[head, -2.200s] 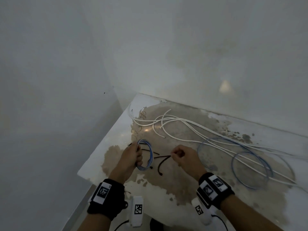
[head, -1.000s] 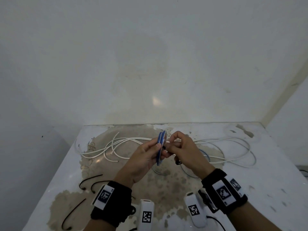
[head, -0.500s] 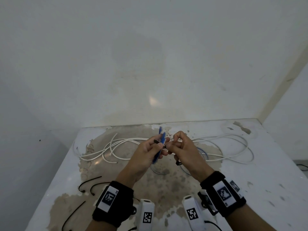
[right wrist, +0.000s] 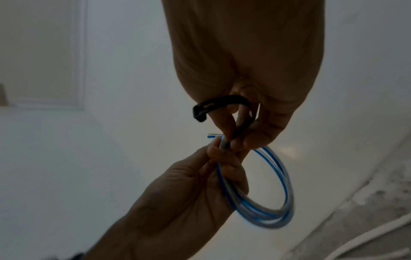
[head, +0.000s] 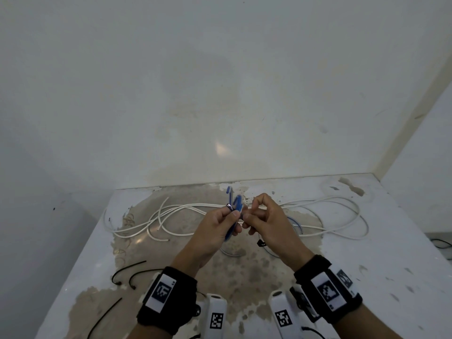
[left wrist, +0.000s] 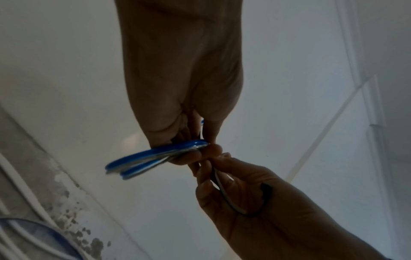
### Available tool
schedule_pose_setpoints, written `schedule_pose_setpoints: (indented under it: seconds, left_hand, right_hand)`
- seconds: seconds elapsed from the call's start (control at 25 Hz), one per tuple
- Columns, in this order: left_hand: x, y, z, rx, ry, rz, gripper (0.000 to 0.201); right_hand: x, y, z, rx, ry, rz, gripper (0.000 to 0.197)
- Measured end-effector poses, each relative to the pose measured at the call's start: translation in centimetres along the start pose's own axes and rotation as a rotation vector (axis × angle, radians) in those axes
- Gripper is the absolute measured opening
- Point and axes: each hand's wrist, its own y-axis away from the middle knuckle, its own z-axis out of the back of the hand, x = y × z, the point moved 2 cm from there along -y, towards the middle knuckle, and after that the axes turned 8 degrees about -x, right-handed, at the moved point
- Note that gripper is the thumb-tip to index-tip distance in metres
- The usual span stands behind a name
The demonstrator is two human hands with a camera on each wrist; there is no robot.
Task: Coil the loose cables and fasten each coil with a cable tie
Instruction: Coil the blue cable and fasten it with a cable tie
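A small coil of blue cable (head: 235,204) is held up over the table, pinched at its top by my left hand (head: 234,213). The coil (right wrist: 278,184) hangs as a ring below the fingers in the right wrist view, and shows edge-on (left wrist: 155,156) in the left wrist view. My right hand (head: 247,217) meets the left at the coil and pinches a black cable tie (right wrist: 222,103). The tie curves back through the right palm (left wrist: 224,197), and its head pokes out below that hand (head: 261,243). How far the tie wraps the coil is hidden by fingers.
Long white cables (head: 183,207) sprawl across the stained white table (head: 367,265) behind the hands. A loose blue cable (head: 296,223) lies under the right hand. Three spare black ties (head: 127,270) lie at front left. Walls close in at the back and right.
Both hands have risen from the table with the coil and the tie and come together. In the last half second they have hardly moved, and the coil has tilted slightly.
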Motion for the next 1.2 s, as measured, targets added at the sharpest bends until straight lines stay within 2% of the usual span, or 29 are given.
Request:
schedule_pose_setpoints:
  seconds: [0.12,0.2,0.32,0.48,0.56,0.64,0.72,0.8,0.92,1.04,1.2]
  left_hand:
    - [0.4,-0.2,0.1,-0.01,-0.018,0.002,0.026]
    - [0.5,-0.4,0.4,-0.025,0.011,0.02,0.026]
    - [0.4,-0.6,0.5,0.0,0.086,0.074,0.026]
    - [0.0,-1.0,0.1,0.007,0.132,0.092,0.026]
    - [-0.5,-1.2,0.2,-0.015,0.19,0.103,0.025]
    - [-0.8,-1.3,0.3,-0.013,0.255,0.123,0.024]
    - [-0.8,-1.3,0.4,0.019,0.264,0.132,0.024]
    - [-0.4,-1.3,0.5,0.046,0.222,0.138,0.025]
    - [-0.1,-1.2,0.5,0.089,0.114,0.149,0.029]
    - [-0.1,-1.0,0.2,0.14,0.018,0.1,0.03]
    - [-0.3,-0.5,-0.2,0.175,-0.013,0.08,0.03]
  right_hand:
    - [0.1,0.0,0.5,0.049,0.074,-0.03,0.017]
    - [0.5,0.3,1.1,0.108,0.041,-0.048,0.007]
    - [0.6,1.0,1.9,0.191,0.02,-0.052,0.026]
    - [0.2,1.9,1.3,0.196,0.156,0.157,0.031]
    - [-0.1,2.2,1.2,0.217,0.122,0.245,0.039]
    - [-0.1,2.0,1.6,0.182,0.121,0.289,0.037]
    - [0.1,1.3,1.8,0.077,0.13,0.323,0.025]
    - [0.5,0.4,1.6,-0.031,0.112,0.315,0.025]
    - [1.1,-0.7,1.4,-0.067,-0.02,0.157,0.029]
    - [1.0,-1.0,1.3,-0.036,-0.107,0.029,0.022]
    - [0.1,-1.9,1.4,-0.127,0.073,0.136,0.029]
